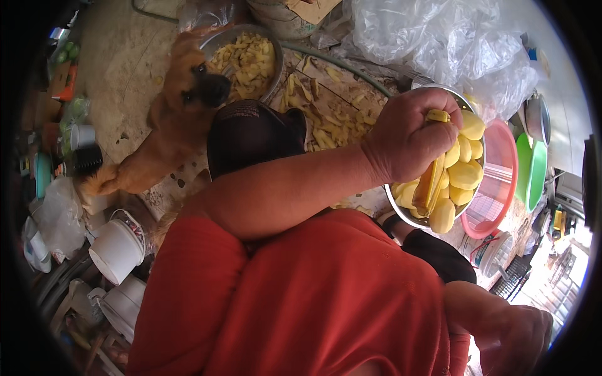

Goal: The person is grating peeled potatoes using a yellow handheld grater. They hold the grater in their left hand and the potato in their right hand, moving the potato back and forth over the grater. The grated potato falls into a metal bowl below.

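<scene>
My left hand (416, 134) is closed around a long yellow tool (430, 185), whose kind I cannot tell. One end sticks out above the fist and the rest slants down over a metal bowl (397, 214) of peeled potatoes (465, 175). My right hand (515, 336) is low at the right, beside my red shirt, its fingers curled; whether it holds anything is hidden. Yellowish peelings (324, 127) lie scattered on the floor left of the bowl. Farther left, a metal basin (278, 70) holds a heap of peelings.
A brown dog (188, 89) with a dark muzzle stands beside the basin. A pink basin (510, 183) and a green one (536, 176) are right of the potatoes. Clear plastic bags (423, 37) lie beyond, near a hose (338, 63). White buckets (110, 258) are at left.
</scene>
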Action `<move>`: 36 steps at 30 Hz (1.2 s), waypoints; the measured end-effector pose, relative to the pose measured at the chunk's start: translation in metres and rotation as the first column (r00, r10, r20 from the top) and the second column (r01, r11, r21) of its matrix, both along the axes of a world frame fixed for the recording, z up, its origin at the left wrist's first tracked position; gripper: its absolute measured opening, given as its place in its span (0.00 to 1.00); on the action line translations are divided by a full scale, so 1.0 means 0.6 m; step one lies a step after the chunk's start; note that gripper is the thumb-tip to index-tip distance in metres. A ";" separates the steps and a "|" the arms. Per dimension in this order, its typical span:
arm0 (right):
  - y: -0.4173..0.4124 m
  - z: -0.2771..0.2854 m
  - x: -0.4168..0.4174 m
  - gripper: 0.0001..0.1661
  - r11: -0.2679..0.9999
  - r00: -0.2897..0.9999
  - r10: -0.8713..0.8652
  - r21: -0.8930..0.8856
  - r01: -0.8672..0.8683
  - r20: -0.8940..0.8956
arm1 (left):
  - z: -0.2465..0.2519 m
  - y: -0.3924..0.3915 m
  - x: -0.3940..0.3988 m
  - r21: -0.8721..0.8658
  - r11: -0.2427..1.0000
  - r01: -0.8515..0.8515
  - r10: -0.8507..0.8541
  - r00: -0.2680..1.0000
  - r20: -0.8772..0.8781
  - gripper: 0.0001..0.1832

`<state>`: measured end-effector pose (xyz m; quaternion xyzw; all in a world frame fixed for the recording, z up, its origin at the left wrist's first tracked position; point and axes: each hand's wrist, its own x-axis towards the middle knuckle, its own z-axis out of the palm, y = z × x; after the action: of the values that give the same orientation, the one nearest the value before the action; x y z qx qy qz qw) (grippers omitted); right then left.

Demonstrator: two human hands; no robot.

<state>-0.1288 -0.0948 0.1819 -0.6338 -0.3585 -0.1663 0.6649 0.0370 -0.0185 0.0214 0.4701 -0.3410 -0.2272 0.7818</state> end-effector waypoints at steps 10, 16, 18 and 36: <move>-0.005 0.015 -0.015 0.04 0.999 0.998 -0.007 0.032 0.006 0.060 | -0.003 0.003 -0.002 0.014 1.000 0.000 -0.001 1.000 0.026 0.09; -0.003 0.018 -0.015 0.03 0.999 0.997 -0.015 0.032 0.013 0.073 | -0.004 0.000 -0.001 0.003 1.000 0.028 -0.028 1.000 0.010 0.10; -0.003 0.018 -0.014 0.03 1.000 0.997 -0.011 0.030 0.009 0.071 | -0.004 0.002 -0.001 0.006 1.000 0.018 -0.018 1.000 0.023 0.10; -0.005 0.012 -0.013 0.03 0.999 0.997 -0.002 0.033 -0.001 0.078 | 0.006 -0.008 -0.006 -0.035 0.997 -0.065 0.065 0.998 -0.019 0.09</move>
<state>-0.1367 -0.0976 0.1888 -0.6160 -0.3813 -0.1967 0.6607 0.0331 -0.0232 0.0252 0.4648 -0.3225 -0.1998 0.8000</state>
